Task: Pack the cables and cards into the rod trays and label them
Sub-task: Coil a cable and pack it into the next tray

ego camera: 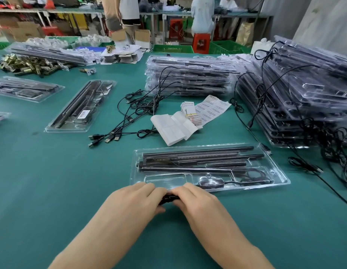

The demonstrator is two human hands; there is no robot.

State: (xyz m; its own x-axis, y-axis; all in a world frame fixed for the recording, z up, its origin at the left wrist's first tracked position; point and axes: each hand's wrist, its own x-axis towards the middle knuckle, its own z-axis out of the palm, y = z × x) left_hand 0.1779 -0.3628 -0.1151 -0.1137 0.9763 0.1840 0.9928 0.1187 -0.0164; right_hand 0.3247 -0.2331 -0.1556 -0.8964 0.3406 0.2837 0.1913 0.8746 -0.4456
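Observation:
A clear plastic rod tray [281,182] lies before me on the green table, holding black rods [198,152] and a coiled cable [254,176] at its right end. Just in front of its near edge, my left hand [133,200] and my right hand [196,200] meet and both grip a small black bundled cable [168,197], mostly hidden under my fingers. Loose USB cables [114,133] lie left of centre. A banded stack of cards [190,111], a barcode label sheet [211,108] and white backing paper [172,129] sit behind the tray.
Tall stacks of filled trays stand at the right [304,98] and centre back [188,76], with cables hanging from them. A packed tray [79,107] and others [25,89] lie at left. Brass hardware [27,64] is piled far left. People stand at benches behind.

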